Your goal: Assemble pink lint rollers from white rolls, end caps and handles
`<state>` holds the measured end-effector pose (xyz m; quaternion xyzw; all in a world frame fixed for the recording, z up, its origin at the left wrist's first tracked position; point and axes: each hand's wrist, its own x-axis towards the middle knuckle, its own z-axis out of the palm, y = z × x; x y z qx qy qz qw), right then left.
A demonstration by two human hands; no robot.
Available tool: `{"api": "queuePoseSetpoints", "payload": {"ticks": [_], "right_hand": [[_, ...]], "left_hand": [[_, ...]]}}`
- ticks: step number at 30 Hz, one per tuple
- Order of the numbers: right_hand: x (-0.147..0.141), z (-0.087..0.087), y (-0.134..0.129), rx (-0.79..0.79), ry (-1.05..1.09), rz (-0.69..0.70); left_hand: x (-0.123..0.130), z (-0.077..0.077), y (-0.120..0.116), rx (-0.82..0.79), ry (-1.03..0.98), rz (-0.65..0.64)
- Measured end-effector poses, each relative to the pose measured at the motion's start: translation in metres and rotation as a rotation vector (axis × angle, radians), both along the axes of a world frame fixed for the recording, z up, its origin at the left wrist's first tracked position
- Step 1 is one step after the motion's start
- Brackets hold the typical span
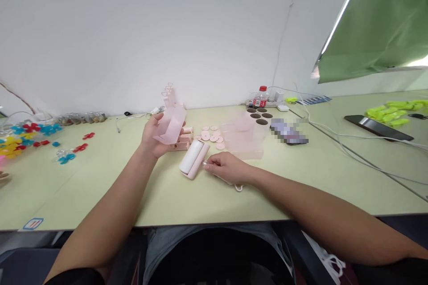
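Note:
A translucent pink cover (173, 127) is held up in my left hand (155, 136), its fingers wrapped round it. On the table in front lies a lint roller (194, 159) with a white roll and a pink shell. My right hand (227, 168) is closed on the roller's handle, with a small loop showing below the palm. Behind the roller are pink round discs (214, 136) and pink roller parts (182, 142). A stack of translucent pink covers (245, 140) stands beyond my right hand.
Pink heart-topped pieces (170, 95) stand near the wall. A red-capped bottle (261, 97), dark round pieces (261, 122), a blurred phone (289, 132), cables and a black phone (377, 128) are to the right. Colourful flower-shaped pieces (31, 128) lie far left.

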<state>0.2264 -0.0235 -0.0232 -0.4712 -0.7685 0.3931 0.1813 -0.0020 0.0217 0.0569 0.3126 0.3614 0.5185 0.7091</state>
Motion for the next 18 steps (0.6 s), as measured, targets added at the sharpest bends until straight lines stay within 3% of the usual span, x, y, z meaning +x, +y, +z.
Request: {"api": "queuePoseSetpoints", "payload": {"ticks": [4,8,11,15,18], "right_hand": [[0.003,0.002,-0.001,-0.006,0.016,0.009],[0.003,0.003,-0.001,-0.009,0.027,0.014],[0.003,0.002,-0.001,-0.019,0.046,0.017],[0.004,0.001,-0.001,-0.021,0.073,0.018],[0.004,-0.001,-0.001,-0.012,0.111,0.024]], "left_hand": [[-0.004,0.001,0.004,-0.003,-0.166,0.004],[-0.002,-0.002,0.005,0.094,-0.137,0.029],[-0.007,-0.005,0.008,0.188,0.082,-0.014],[-0.021,-0.011,0.013,0.447,0.574,0.021],[-0.024,-0.017,0.014,0.530,0.830,-0.020]]}}
